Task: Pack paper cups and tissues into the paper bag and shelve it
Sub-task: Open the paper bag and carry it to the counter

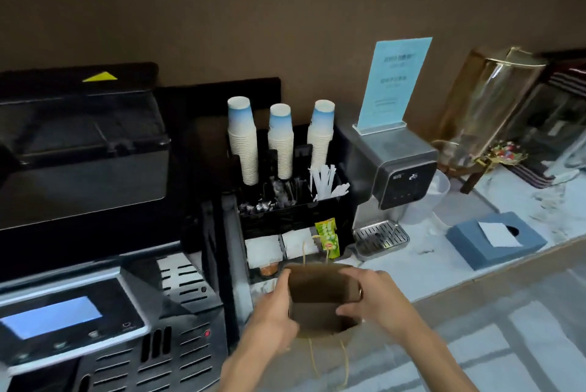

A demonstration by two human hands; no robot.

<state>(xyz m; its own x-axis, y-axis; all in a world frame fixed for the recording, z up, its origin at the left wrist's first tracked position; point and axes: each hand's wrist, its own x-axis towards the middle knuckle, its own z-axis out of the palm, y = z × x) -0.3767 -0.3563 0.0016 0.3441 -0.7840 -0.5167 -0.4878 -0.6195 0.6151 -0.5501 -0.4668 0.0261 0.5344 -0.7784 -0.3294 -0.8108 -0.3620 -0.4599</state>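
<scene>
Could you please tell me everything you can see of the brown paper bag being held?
The paper bag is plain brown, with thin twine-like handles drooping at front and back. It is upright with its mouth spread open, its inside dark, so contents cannot be made out. It is at the counter's front edge. The left hand and right hand grip its opposite rims.

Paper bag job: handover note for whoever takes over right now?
Left hand and right hand: both grip the paper bag by its rim, holding its mouth open at the counter edge.
Paper cups: three stacks in the black organiser, untouched.
Tissues: blue tissue box on the counter to the right.
Done: bag opened; looks empty.
Left: cups in, tissues in, shelve the bag.
</scene>
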